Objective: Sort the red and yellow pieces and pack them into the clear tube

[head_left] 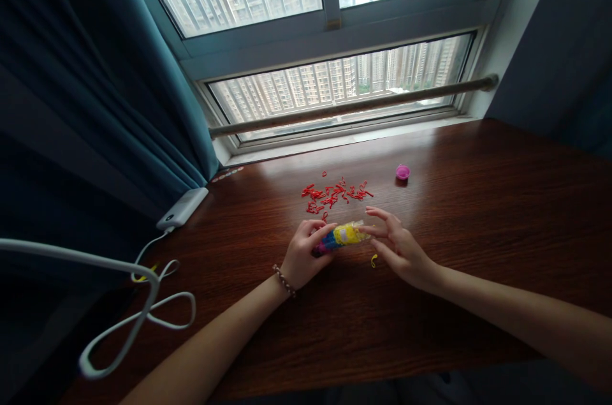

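My left hand [306,252] is wrapped round a clear bottle [343,235] that lies tilted on its side, mouth to the right. Inside it show layers of yellow, blue and purple small bands. At the mouth, my right hand [399,245] has its fingers spread, with the index fingertip at the opening. Just below those fingers a single yellow band [374,259] lies on the table. Beyond both hands is a loose scatter of small red bands [335,193]. A small pink cap [402,172] sits farther back to the right.
The brown wooden table [478,213] reaches to a window with a metal rail [358,105]. At the left are a white power bank [182,208], a looped white cable [162,309] and a blue curtain [143,73]. A thick white curved tube [71,250] crosses the left foreground.
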Demonstrator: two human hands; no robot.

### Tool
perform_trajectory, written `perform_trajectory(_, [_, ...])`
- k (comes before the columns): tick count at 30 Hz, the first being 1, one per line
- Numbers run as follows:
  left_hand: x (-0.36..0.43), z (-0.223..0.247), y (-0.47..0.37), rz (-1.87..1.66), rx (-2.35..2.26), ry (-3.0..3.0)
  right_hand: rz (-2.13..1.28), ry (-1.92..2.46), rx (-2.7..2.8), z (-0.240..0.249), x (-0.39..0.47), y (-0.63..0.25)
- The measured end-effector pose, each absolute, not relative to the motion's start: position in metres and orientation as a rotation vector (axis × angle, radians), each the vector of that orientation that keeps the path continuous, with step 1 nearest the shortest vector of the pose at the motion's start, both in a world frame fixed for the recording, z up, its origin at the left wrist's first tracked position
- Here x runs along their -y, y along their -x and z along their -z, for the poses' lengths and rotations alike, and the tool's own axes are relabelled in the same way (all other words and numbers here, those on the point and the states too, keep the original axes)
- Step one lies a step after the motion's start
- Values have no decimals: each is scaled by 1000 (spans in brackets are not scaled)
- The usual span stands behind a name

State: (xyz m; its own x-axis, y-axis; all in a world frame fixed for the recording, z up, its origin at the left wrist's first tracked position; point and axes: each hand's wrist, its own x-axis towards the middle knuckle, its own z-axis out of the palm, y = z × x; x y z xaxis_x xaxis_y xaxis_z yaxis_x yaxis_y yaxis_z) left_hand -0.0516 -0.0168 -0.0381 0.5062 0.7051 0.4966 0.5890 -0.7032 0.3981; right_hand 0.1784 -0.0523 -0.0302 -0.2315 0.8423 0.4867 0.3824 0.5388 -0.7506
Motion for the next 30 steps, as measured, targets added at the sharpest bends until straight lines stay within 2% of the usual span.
perform_trajectory(5, [25, 36, 47, -970, -993, -2643, -676, 932, 2077, 30, 49, -177])
perform_trajectory(9, [27, 33, 46, -956, -1017, -2618, -770, 917, 2008, 26, 48, -178])
perform_trajectory(18, [23, 29, 48, -983, -1117, -2376, -722, 818, 1875, 6, 50, -193])
perform_trajectory(24, [18, 37, 54, -1066, -1180, -2116, -554, 1057, 1724, 0, 36, -200])
perform_trajectory(30, [14, 44, 57, -1133, -1154, -1846, -709, 1200, 1995, 2, 16, -213])
